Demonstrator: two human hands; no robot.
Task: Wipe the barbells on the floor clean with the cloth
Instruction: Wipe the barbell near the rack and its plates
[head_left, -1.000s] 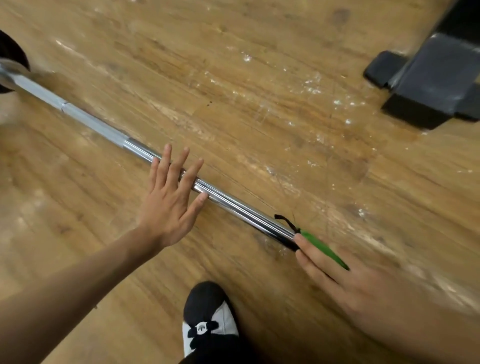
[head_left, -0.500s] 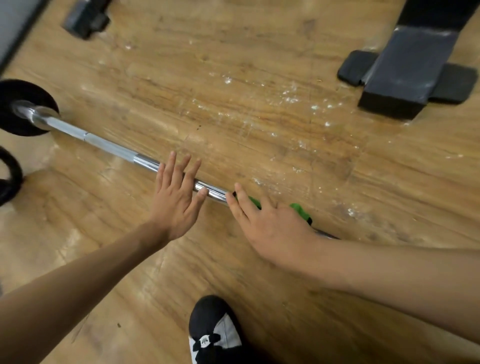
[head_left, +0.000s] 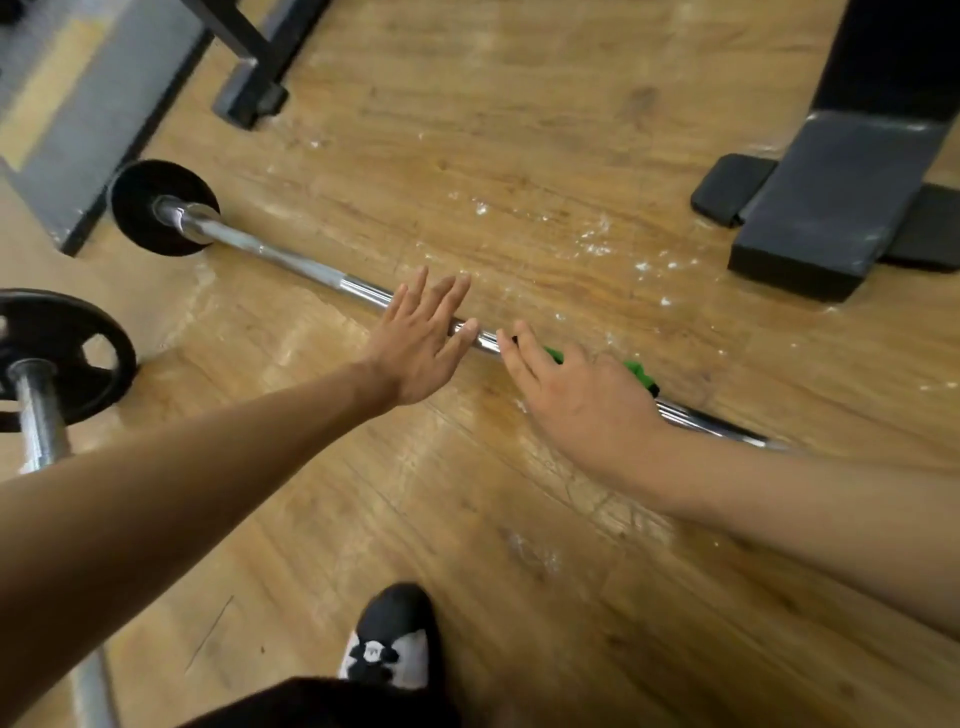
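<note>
Left hand (head_left: 415, 348) flat, fingers straight, on the barbell (head_left: 291, 260); right hand (head_left: 576, 395) likewise flat atop green cloth (head_left: 639, 371) there.

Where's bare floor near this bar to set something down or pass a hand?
Free: beyond the barbell, between rack foot and bench base; near side, between it and the shoe. Crowded: left, by far plate and near plate; mid-bar, under left hand and right hand pressing cloth.

Black-and-white shoe (head_left: 387, 649), dark trouser leg (head_left: 322, 701)
</note>
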